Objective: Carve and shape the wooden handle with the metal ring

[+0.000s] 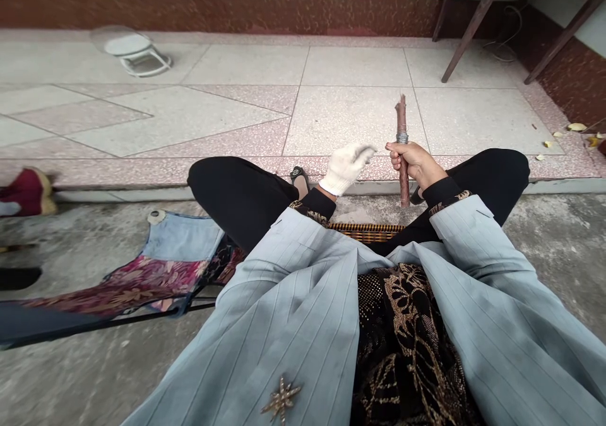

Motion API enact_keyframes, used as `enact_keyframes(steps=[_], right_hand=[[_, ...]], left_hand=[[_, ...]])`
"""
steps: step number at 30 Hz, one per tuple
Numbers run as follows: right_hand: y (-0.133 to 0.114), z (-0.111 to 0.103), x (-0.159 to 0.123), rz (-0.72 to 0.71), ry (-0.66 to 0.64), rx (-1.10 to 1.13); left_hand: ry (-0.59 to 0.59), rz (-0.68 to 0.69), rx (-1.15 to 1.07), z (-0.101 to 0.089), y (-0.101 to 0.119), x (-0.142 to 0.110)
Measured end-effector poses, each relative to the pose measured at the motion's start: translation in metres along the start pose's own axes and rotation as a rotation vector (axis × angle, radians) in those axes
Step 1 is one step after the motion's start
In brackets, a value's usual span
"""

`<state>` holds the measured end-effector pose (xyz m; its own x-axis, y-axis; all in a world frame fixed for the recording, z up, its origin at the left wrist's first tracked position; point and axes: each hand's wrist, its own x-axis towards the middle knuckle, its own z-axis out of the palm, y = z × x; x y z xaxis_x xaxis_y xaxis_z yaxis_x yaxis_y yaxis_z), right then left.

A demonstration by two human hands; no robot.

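My right hand point(416, 163) is bare and wrapped round a brown wooden stick point(401, 115), which it holds nearly upright. Grey wire point(402, 137) is wound in a band round the stick, just above my fingers. The stick's top end looks rough and broken. To the left, my left hand point(344, 166) wears a white knitted glove and is apart from the stick. Its fingers are curled together toward the stick, slightly blurred; whatever may be between them is too fine to make out.
A raised tiled step point(350, 120) lies ahead of my knees. On it stand a small white stool point(137, 50) at left and a dark wooden table's leg point(468, 35) at right. A folding chair with flowered cloth point(156, 274) is beside me. Another person's red shoe point(23, 192) shows at far left.
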<state>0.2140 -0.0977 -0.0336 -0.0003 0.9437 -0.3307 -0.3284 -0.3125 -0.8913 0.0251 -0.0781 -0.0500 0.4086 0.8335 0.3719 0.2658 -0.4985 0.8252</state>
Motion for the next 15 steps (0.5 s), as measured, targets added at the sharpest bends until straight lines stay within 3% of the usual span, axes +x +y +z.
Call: enact_keyframes(steps=[3, 10, 13, 15], right_hand=[[0.004, 0.005, 0.001, -0.092, 0.021, -0.118], [0.012, 0.009, 0.008, -0.514, 0.212, -0.549], [0.013, 0.011, 0.006, -0.629, 0.123, -0.636], [0.013, 0.013, 0.004, -0.597, 0.056, -0.618]], left_hand=[[0.102, -0.260, -0.316, 0.005, 0.006, 0.002], [0.266, -0.516, -0.581, 0.015, -0.004, 0.010], [0.268, -0.603, -0.666, 0.018, -0.014, 0.014], [0.249, -0.598, -0.724, 0.019, -0.019, 0.015]])
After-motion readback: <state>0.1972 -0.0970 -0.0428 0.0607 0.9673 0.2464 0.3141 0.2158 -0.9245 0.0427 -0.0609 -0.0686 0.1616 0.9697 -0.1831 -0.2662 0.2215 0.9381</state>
